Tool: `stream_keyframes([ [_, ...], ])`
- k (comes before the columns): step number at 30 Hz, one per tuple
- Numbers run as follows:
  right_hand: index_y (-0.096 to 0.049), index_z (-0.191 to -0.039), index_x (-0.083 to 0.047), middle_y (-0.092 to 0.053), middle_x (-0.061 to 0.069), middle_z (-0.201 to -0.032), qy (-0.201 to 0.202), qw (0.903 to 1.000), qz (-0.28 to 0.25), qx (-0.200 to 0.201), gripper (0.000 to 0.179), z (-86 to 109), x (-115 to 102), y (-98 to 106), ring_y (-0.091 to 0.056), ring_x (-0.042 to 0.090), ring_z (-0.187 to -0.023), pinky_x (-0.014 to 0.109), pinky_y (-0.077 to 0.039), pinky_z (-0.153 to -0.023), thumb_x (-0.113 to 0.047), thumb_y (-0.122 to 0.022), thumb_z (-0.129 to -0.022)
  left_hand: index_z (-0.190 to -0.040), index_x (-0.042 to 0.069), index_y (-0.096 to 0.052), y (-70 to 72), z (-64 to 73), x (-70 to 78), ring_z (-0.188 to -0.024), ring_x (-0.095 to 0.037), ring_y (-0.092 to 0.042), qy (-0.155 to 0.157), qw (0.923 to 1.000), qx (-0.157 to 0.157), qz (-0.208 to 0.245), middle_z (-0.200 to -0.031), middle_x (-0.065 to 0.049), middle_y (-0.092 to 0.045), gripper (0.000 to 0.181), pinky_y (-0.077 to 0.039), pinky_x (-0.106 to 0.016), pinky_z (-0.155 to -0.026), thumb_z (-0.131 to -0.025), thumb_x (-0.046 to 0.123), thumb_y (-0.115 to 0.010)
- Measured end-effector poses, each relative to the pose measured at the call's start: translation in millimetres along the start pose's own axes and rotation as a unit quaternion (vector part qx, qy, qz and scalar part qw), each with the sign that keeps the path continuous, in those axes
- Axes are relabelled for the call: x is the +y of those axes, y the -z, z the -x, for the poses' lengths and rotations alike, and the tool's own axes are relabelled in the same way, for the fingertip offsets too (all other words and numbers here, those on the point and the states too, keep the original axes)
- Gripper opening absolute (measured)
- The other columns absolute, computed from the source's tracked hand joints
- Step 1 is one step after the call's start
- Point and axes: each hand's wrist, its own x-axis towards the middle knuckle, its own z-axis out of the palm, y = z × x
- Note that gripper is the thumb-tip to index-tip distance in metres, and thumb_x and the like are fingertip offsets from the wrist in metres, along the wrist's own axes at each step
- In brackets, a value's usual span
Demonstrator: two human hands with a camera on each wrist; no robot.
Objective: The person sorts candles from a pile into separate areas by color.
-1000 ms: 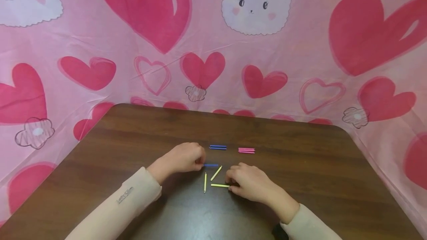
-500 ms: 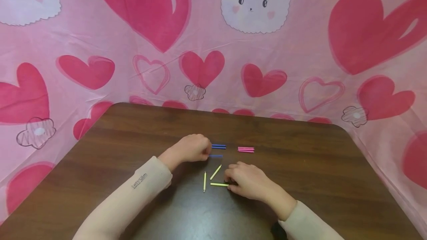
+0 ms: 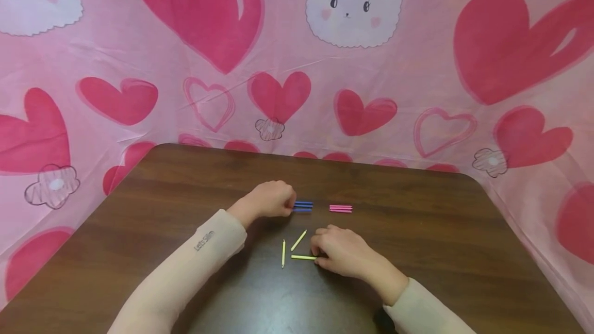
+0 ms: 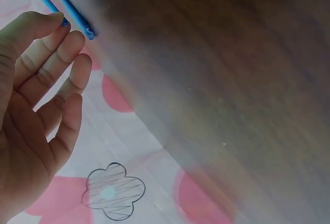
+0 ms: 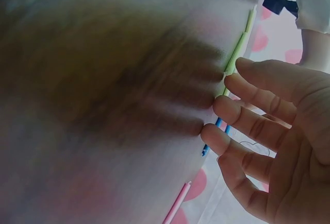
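My left hand [image 3: 271, 199] pinches the end of a blue candle [image 3: 302, 211] between thumb and index fingertip. This candle lies just in front of two other blue candles [image 3: 303, 202], all pointing sideways. In the left wrist view, the pinched blue candle [image 4: 50, 2] runs out past the thumb. My right hand [image 3: 341, 249] has thumb and index finger on the right end of a yellow candle [image 3: 302, 257]; its other fingertips come down to the tabletop. Two more yellow candles, one slanted [image 3: 299, 240] and one upright in view [image 3: 283, 254], lie to its left.
Three pink candles [image 3: 341, 209] lie side by side to the right of the blue ones. Everything rests on a dark brown wooden table [image 3: 417, 210]. A pink cloth with hearts [image 3: 209, 30] hangs behind and around the table.
My left hand has moved away from me and slightly right, bringing the third blue candle up to the other two. My right hand has stayed at the yellow candle.
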Motion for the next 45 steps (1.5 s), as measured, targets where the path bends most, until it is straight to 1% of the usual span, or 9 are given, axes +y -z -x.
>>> stream_keyframes([
  [4, -0.062, -0.074, -0.022, -0.048, -0.013, -0.073, -0.003, 1.0000, 0.003, -0.003, 0.019, -0.9, 0, 0, -0.044, 0.008, -0.071, 0.023, -0.036, -0.056, -0.023, -0.079, -0.082, -0.071, 0.019, -0.068, -2.7, -4.3, -2.6, -0.062, -0.011, -0.052, 0.000, 1.0000, -0.002, -0.003, -0.066, 0.008, -0.059, 0.013, -0.046, -0.030, -0.058, -0.082, 0.018, -0.075],
  [8, -0.061, -0.074, -0.023, -0.049, -0.013, -0.074, -0.005, 1.0000, 0.002, -0.007, 0.020, -1.9, -1, -1, -0.045, 0.009, -0.072, 0.023, -0.036, -0.056, -0.023, -0.079, -0.082, -0.072, 0.019, -0.068, -4.0, -7.4, -5.4, -0.062, -0.012, -0.053, 0.007, 1.0000, -0.004, 0.002, -0.066, 0.007, -0.059, 0.013, -0.046, -0.030, -0.058, -0.082, 0.018, -0.075],
  [12, -0.061, -0.073, -0.023, -0.050, -0.013, -0.075, -0.006, 0.9999, 0.003, -0.010, 0.020, -2.3, -1, -1, -0.046, 0.009, -0.073, 0.024, -0.037, -0.056, -0.023, -0.079, -0.082, -0.070, 0.020, -0.067, -5.2, -9.7, -7.2, -0.061, -0.013, -0.053, 0.008, 0.9999, -0.007, 0.004, -0.065, 0.007, -0.058, 0.014, -0.045, -0.030, -0.056, -0.082, 0.019, -0.075],
  [19, -0.059, -0.072, -0.023, -0.049, -0.013, -0.075, -0.008, 0.9998, 0.000, -0.018, 0.023, -2.5, -2, 0, -0.045, 0.009, -0.073, 0.024, -0.036, -0.056, -0.022, -0.079, -0.082, -0.067, 0.021, -0.064, -6.0, -12.7, -5.2, -0.060, -0.013, -0.051, 0.004, 0.9999, 0.003, -0.010, -0.065, 0.007, -0.056, 0.018, -0.042, -0.030, -0.054, -0.080, 0.019, -0.075],
  [26, -0.055, -0.069, -0.024, -0.047, -0.013, -0.072, -0.013, 0.9997, 0.008, -0.019, 0.028, -3.9, -4, -1, -0.046, 0.011, -0.074, 0.025, -0.034, -0.054, -0.021, -0.080, -0.082, -0.067, 0.021, -0.064, -7.6, -14.1, -4.1, -0.060, -0.013, -0.051, 0.012, 0.9998, -0.001, -0.013, -0.066, 0.007, -0.056, 0.018, -0.042, -0.029, -0.054, -0.081, 0.020, -0.076],
  [30, -0.055, -0.068, -0.023, -0.048, -0.012, -0.071, -0.018, 0.9995, 0.000, -0.025, 0.028, -4.5, -6, 0, -0.046, 0.011, -0.074, 0.026, -0.034, -0.054, -0.020, -0.079, -0.082, -0.067, 0.021, -0.063, -10.3, -14.9, -4.9, -0.059, -0.013, -0.051, 0.017, 0.9998, -0.007, -0.013, -0.065, 0.007, -0.055, 0.019, -0.041, -0.029, -0.053, -0.082, 0.020, -0.076],
  [33, -0.056, -0.068, -0.023, -0.048, -0.012, -0.071, -0.022, 0.9993, -0.003, -0.029, 0.027, -4.7, -6, 1, -0.046, 0.011, -0.074, 0.026, -0.034, -0.054, -0.019, -0.078, -0.083, -0.066, 0.021, -0.062, -11.4, -15.4, -5.8, -0.059, -0.013, -0.050, 0.014, 0.9998, -0.005, -0.012, -0.064, 0.008, -0.055, 0.020, -0.040, -0.028, -0.052, -0.081, 0.019, -0.075],
  [38, -0.057, -0.069, -0.023, -0.047, -0.013, -0.071, -0.028, 0.9989, -0.005, -0.037, 0.026, -5.8, -6, 1, -0.045, 0.010, -0.073, 0.026, -0.034, -0.054, -0.019, -0.077, -0.083, -0.066, 0.021, -0.063, -9.7, -16.3, -6.5, -0.058, -0.013, -0.051, 0.008, 0.9999, -0.003, -0.007, -0.063, 0.007, -0.055, 0.020, -0.040, -0.028, -0.052, -0.082, 0.019, -0.075],
  [45, -0.058, -0.070, -0.023, -0.047, -0.013, -0.071, -0.034, 0.9983, -0.009, -0.048, 0.022, -7.6, -2, 0, -0.044, 0.010, -0.072, 0.026, -0.035, -0.054, -0.019, -0.076, -0.083, -0.068, 0.021, -0.064, -2.5, -14.6, -3.3, -0.060, -0.013, -0.051, 0.007, 0.9999, 0.002, -0.011, -0.064, 0.007, -0.057, 0.018, -0.043, -0.029, -0.054, -0.083, 0.020, -0.074],
])
